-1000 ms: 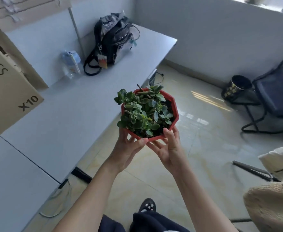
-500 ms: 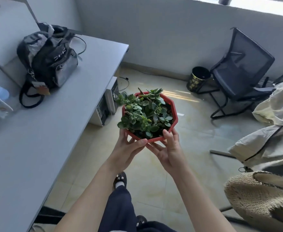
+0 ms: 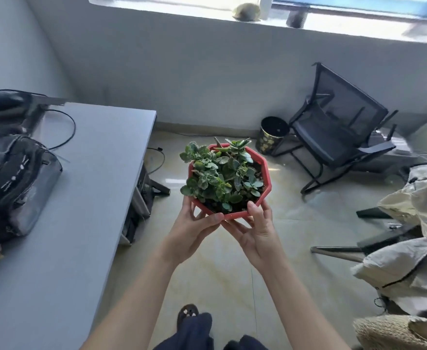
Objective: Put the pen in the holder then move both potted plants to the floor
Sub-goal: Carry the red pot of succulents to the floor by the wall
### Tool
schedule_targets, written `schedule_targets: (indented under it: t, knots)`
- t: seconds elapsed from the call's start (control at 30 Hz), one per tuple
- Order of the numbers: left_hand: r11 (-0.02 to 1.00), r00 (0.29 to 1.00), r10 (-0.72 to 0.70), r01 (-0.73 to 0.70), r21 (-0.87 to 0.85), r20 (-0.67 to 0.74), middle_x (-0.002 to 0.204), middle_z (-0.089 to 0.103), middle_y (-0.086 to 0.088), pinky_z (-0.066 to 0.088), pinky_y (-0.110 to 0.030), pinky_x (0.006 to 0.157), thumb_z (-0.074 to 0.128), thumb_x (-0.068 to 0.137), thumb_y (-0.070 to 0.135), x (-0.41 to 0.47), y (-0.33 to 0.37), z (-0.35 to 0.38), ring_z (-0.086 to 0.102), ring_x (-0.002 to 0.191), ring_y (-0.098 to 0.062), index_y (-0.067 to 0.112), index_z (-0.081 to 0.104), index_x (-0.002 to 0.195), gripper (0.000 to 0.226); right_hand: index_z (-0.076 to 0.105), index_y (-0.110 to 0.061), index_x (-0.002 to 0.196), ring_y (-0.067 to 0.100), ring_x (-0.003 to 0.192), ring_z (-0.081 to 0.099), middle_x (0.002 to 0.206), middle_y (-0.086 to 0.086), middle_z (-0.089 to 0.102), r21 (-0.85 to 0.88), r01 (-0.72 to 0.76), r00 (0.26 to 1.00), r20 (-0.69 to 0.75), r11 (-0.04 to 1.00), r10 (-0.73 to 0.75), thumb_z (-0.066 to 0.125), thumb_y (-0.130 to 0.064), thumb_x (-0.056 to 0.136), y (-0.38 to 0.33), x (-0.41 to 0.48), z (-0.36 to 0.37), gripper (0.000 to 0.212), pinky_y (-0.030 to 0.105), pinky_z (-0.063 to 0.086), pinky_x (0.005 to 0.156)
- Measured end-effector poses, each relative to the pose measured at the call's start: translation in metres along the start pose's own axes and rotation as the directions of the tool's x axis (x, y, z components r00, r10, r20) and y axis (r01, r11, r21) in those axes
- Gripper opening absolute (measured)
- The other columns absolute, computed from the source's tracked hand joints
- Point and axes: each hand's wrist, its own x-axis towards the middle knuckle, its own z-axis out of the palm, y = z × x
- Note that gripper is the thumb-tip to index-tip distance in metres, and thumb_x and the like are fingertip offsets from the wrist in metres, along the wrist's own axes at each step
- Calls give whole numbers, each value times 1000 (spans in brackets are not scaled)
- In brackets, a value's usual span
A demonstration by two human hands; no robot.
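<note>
A red octagonal pot of green succulents (image 3: 266,173) hangs in the air in front of me, above the tiled floor (image 3: 222,274). My left hand (image 3: 192,231) cups the pot's near left side from below. My right hand (image 3: 255,231) grips its near right side, thumb on the rim. The pen, the holder and the other potted plant are out of view.
A grey desk (image 3: 86,198) runs along the left with a black and grey backpack (image 3: 13,183) on it; a computer tower stands under it. A black mesh chair (image 3: 333,132) and a dark bin (image 3: 273,135) stand by the far wall. Pale jackets (image 3: 414,223) and a woven bag lie at right.
My view has swung right, away from the desk toward the floor, wall and window. The pot stays held in both hands in front of me.
</note>
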Motion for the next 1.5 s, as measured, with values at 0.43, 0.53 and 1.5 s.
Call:
schedule_targets:
  t: [0.43,0.53,1.5]
  knots:
    - [999,997,-35,33,27,67,136,51,-9,48,-49,99,72,71,-2,152,49,-13,62,115,-28,26,43,131,72,38,-26,134,38,99,65,119,17,57,36,46,997,-59,998,-44,65,-21,80,-46,138,30,61,43,58,80]
    - [999,998,-22,20,30,57,136,51,-9,47,-49,100,72,70,-1,193,59,-9,62,114,-28,25,44,130,71,38,-26,134,37,98,65,117,17,58,35,46,998,-46,998,-45,65,-21,79,-65,179,32,62,42,59,79]
    - [999,999,-18,16,-47,-27,134,51,-23,52,-41,93,73,67,-5,611,161,-34,50,127,-39,20,46,118,63,39,-30,134,40,106,60,121,15,60,-56,-34,999,0,998,34,63,-17,77,-211,597,84,64,47,54,90]
